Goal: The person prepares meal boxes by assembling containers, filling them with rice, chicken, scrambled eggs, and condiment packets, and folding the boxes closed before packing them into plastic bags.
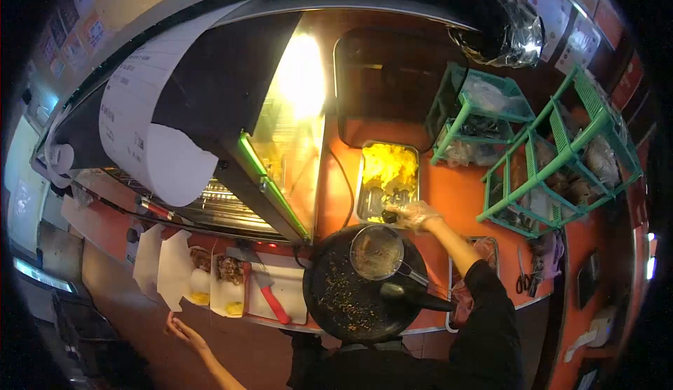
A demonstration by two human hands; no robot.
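My right hand (pixel 420 216), in a clear plastic glove, reaches over the near end of a metal tray (pixel 359 197) of yellow food (pixel 389 166). Its fingers are closed around a small dark thing (pixel 390 216) whose kind I cannot make out. At the lower left, my bare left hand (pixel 184 332) has its fingers stretched out, close to the corner of a white takeout box's flap (pixel 172 278); whether they touch is unclear. Dark chopped food (pixel 229 269), a white round item (pixel 200 281) and yellow bits show in the open boxes.
A round black griddle (pixel 336 299) with crumbs carries a mesh strainer (pixel 377 252). A red-handled knife (pixel 270 295) lies beside the boxes. Behind stands a lit glass cabinet (pixel 287 152) with hanging paper (pixel 133 120). Green racks (pixel 536 180) and scissors (pixel 523 278) are on the right.
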